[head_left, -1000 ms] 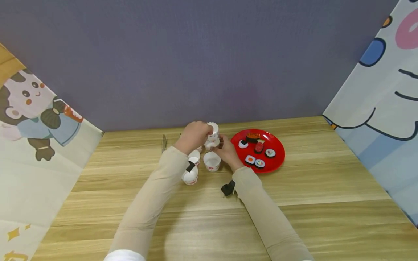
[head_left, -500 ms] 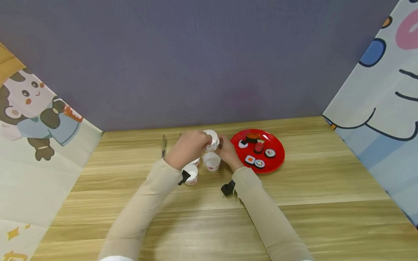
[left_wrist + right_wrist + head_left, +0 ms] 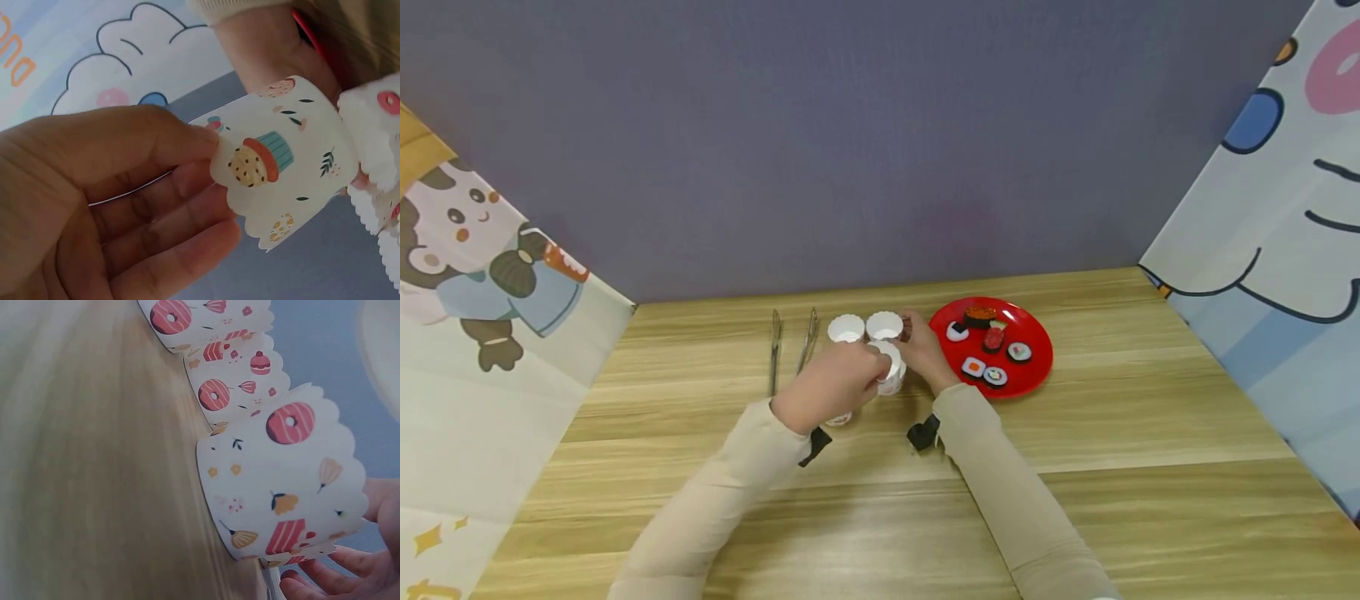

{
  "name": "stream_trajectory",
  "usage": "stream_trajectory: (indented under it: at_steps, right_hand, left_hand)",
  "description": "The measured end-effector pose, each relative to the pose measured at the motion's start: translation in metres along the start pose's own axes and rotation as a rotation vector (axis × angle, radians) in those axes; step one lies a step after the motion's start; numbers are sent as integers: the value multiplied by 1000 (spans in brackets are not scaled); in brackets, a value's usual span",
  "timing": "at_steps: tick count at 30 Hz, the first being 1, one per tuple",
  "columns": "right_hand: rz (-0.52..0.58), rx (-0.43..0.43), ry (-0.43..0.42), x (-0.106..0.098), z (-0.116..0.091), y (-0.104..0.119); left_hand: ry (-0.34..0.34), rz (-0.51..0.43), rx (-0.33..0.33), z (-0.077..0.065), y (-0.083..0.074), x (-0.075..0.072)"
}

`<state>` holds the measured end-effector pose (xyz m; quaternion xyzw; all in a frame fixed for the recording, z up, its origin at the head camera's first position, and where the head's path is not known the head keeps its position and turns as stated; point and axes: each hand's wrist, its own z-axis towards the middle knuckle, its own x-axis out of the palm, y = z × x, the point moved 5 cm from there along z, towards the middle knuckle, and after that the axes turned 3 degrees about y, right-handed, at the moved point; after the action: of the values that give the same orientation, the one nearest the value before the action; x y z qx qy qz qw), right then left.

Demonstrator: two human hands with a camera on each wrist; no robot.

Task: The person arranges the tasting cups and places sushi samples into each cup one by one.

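My left hand (image 3: 835,379) pinches the scalloped rim of a white paper baking cup (image 3: 269,162) between thumb and fingers. A cupcake print shows on its side. In the head view this cup is at the front right of a cluster of similar cups. My right hand (image 3: 922,350) holds the back-right baking cup (image 3: 885,324) from its right side, thumb in front and fingers behind. Another baking cup (image 3: 846,327) stands at the back left. Below the left hand, a further cup (image 3: 839,419) is mostly hidden. In the right wrist view, a donut-printed cup (image 3: 287,469) largely covers what the right fingers (image 3: 325,575) touch.
Right of the cups lies a red plate (image 3: 1033,375) bearing several sushi pieces (image 3: 994,338). Two slim metal utensils (image 3: 775,350) lie left of the cups. A grey panel (image 3: 880,150) rises behind the wooden table (image 3: 1120,375); printed boards stand at both sides.
My left hand has drawn a baking cup away from the one by my right hand and brought it toward me, to the front cup's spot. My right hand has stayed almost still.
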<state>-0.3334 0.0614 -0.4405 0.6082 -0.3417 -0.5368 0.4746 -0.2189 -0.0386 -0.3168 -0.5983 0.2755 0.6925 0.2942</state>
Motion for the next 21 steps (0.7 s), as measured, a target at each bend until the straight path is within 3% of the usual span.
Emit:
stream_trajectory:
  at_steps: [10, 21]
  right_hand:
    - [-18, 14, 7, -1, -1, 1]
    - [-2, 27, 15, -1, -2, 1]
  left_hand:
    - [13, -13, 42, -11, -15, 12]
    - [14, -19, 85, -11, -21, 38]
